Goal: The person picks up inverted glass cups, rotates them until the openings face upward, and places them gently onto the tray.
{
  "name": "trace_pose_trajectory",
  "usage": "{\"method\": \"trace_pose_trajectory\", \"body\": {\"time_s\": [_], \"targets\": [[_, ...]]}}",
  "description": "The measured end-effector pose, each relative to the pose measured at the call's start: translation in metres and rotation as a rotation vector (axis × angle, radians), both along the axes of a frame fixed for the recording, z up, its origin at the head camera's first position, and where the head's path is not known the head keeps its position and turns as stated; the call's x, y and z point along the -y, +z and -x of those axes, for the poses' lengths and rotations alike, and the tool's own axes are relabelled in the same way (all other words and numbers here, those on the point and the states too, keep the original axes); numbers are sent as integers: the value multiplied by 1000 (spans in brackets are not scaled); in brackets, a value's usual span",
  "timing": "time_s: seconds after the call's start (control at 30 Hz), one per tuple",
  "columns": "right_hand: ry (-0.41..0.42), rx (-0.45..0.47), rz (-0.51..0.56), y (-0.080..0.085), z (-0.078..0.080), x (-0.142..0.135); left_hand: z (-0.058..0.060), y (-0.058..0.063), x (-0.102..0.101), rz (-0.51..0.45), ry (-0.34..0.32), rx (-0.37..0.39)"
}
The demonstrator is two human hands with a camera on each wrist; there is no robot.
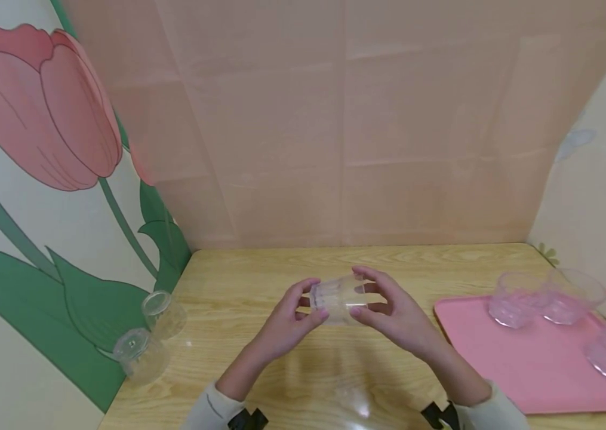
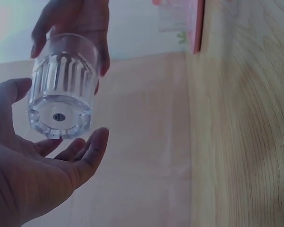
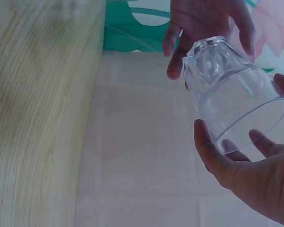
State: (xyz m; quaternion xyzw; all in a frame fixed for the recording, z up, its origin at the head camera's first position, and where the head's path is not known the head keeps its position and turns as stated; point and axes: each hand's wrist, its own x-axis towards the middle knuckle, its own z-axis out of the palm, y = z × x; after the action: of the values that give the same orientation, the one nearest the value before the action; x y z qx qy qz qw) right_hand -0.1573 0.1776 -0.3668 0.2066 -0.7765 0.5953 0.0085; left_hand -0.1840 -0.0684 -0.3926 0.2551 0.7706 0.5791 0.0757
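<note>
Above the table, a clear tumbler (image 1: 337, 298) with a ribbed lower wall is held on its side, base to the left and mouth to the right. My right hand (image 1: 396, 313) grips it by the rim end; in the right wrist view, the forefinger (image 3: 203, 135) lies along the wall near the rim. At the base end is my left hand (image 1: 289, 328), fingers spread loosely around it. The left wrist view shows the thumb (image 2: 21, 87) close at the tumbler's side and background between the forefinger tip and the base, which carries a small dark mark.
Two more clear tumblers (image 1: 141, 356) stand at the table's left edge, by the flowered wall. A pink tray (image 1: 523, 367) at the right bears clear flared cups (image 1: 514, 304), three in all. A beige cloth (image 1: 345, 119) hangs behind the wooden table (image 1: 260, 269).
</note>
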Motion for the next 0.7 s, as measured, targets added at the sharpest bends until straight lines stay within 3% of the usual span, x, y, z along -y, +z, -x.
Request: {"method": "trace_pose_trajectory", "body": {"time_s": [0.33, 0.7], "targets": [[-29, -79, -66, 0, 0, -6, 1, 1, 7, 46, 41, -75], [-61, -106, -141, -2, -1, -14, 1, 4, 15, 47, 42, -95]]}}
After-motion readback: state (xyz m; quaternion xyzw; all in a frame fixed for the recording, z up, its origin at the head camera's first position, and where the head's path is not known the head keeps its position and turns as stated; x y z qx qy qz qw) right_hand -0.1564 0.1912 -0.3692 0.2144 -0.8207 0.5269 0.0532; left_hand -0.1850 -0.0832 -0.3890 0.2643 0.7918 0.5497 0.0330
